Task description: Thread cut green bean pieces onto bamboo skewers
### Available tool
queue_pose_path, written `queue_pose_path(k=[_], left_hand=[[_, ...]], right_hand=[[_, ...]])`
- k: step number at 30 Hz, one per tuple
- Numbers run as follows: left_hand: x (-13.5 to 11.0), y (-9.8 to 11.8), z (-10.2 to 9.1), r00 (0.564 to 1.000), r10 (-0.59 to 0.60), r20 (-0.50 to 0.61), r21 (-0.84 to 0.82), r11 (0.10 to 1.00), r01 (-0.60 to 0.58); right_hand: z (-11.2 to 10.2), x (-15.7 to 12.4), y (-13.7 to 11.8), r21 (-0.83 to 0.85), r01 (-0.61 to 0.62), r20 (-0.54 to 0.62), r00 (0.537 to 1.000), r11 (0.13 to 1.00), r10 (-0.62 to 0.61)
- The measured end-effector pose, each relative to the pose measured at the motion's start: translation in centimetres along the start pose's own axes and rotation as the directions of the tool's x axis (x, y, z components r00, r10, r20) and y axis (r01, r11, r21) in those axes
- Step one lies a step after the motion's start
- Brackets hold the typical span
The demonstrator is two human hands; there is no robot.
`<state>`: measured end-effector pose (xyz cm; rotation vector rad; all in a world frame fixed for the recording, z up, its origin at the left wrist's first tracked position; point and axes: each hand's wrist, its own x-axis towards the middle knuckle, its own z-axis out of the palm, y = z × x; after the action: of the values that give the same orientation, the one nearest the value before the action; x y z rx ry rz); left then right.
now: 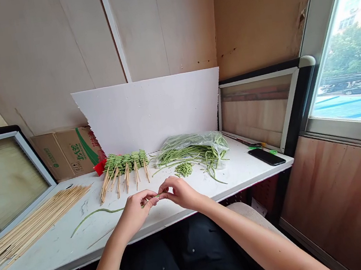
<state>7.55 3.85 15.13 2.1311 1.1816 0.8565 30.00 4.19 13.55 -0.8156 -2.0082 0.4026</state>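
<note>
A long green bean (92,213) lies curved across the table's front left, and its other end runs into my fingers. My left hand (141,205) is closed around the bean. Close beside it, my right hand (175,191) pinches the bean's tip, the fingertips of both hands almost touching. One thin wooden skewer (101,237) rests on the table by my left forearm. Just beyond my hands sits a small heap of short cut bean pieces (183,169). Behind that heap, a clear plastic bag (192,144) spills many long beans.
Skewered bean bundles (125,162) stand stacked at the back, sticks toward me. Many bare skewers (39,221) spread over the left side. A phone (266,157) lies near the right edge. A white board (152,112) and a cardboard box (67,153) stand behind.
</note>
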Motion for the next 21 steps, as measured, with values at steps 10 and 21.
queue_pose_path(k=[10,21], left_hand=[[0.02,0.02,0.22,1.0,0.02,0.006,-0.007,1.0,-0.02],[0.05,-0.04,0.38,0.995,0.099,0.018,-0.059,0.993,-0.098]], right_hand=[[0.31,-0.09,-0.15,0.06,-0.005,0.051,0.999,0.998,0.002],[0.22,-0.12,0.25,0.222,-0.029,0.098,0.995,0.975,0.007]])
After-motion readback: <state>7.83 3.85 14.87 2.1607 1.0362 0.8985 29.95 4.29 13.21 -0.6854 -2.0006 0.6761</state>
